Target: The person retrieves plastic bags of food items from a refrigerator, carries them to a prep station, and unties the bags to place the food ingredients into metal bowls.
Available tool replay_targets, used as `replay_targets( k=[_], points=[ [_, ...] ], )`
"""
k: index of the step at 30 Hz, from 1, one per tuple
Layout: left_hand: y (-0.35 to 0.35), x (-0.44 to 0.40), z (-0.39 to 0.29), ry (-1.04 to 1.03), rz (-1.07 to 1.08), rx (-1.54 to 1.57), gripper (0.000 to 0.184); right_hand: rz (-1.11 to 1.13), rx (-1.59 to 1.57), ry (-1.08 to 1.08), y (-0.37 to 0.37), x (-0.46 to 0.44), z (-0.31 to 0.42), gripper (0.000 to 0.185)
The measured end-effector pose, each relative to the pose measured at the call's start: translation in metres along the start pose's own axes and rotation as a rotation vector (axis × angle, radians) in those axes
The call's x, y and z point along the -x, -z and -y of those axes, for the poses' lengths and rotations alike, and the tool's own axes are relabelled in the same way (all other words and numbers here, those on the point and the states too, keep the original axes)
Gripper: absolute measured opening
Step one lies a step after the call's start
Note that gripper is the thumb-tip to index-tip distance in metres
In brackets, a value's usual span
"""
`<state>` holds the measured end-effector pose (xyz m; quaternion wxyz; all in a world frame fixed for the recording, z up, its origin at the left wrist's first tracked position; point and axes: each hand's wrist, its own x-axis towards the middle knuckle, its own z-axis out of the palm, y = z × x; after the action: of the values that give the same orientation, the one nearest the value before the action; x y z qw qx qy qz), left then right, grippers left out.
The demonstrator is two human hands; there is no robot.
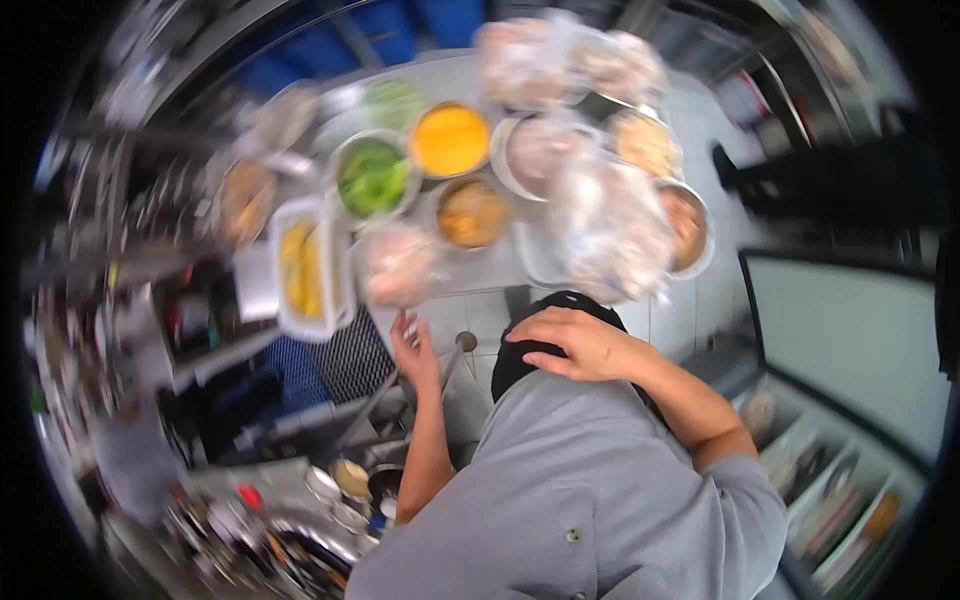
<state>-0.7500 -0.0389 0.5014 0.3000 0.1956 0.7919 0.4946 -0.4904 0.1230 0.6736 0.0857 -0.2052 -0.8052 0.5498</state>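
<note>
My left hand (415,352) hangs just off the table's near edge, fingers loosely bent and apart, with nothing visible in it. Closest to it is a clear plastic bag of pinkish food (402,265), blurred. Flat over the dark cloth at my waist lies my right hand (575,343), fingers stretched out and holding nothing. Behind the bag stand a bowl of cut green vegetables (373,178), a bowl of bright yellow food (450,140) and a bowl of orange-brown pieces (471,212). A white container of yellow pieces (302,268) is at the left.
Large plastic bags of pale pink food (615,230) sit on the table's right side, beside a bowl of brownish food (685,228). An open chest (830,470) with items inside is at the lower right. Pans and utensils (290,545) fill the lower left; a person (135,460) is there.
</note>
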Motion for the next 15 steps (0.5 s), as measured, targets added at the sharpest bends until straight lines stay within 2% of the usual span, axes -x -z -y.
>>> replay_targets(
  k=[2, 3, 4, 5, 7, 8, 10, 11, 13, 15],
  points=[
    [-0.003, 0.01, 0.031, 0.065, 0.241, -0.192, 0.047, -0.068, 0.01, -0.019, 0.011, 0.038, -0.005, 0.031],
    [-0.005, 0.016, 0.042, 0.096, 0.404, -0.307, 0.046, -0.107, -0.013, -0.103, 0.017, 0.059, -0.005, 0.032],
    [0.002, 0.004, 0.088, 0.098, 0.656, -0.52, 0.052, -0.217, -0.003, -0.088, 0.017, 0.077, -0.01, 0.033],
    [0.003, -0.004, 0.121, 0.205, 0.827, -0.642, 0.054, -0.301, -0.032, -0.1, 0.022, 0.093, -0.01, 0.033],
    [-0.016, -0.001, 0.116, 0.019, 1.136, -0.986, 0.055, -0.473, -0.047, -0.156, 0.031, 0.135, -0.015, 0.033],
    [-0.033, 0.006, 0.106, -0.034, 1.202, -1.016, 0.055, -0.513, -0.081, -0.12, 0.033, 0.151, -0.019, 0.033],
    [-0.06, 0.023, 0.08, -0.146, 1.054, -0.99, 0.051, -0.605, -0.108, -0.074, 0.034, 0.195, -0.03, 0.034],
    [-0.075, 0.028, 0.078, -0.193, 1.074, -1.015, 0.051, -0.648, -0.096, -0.094, 0.032, 0.221, -0.039, 0.033],
    [-0.107, 0.031, 0.081, -0.123, 0.993, -0.83, 0.046, -0.733, -0.078, -0.104, 0.033, 0.274, -0.051, 0.033],
    [-0.146, 0.054, 0.066, -0.244, 1.048, -0.915, 0.043, -0.797, -0.092, -0.262, 0.034, 0.337, -0.06, 0.032]
  ],
)
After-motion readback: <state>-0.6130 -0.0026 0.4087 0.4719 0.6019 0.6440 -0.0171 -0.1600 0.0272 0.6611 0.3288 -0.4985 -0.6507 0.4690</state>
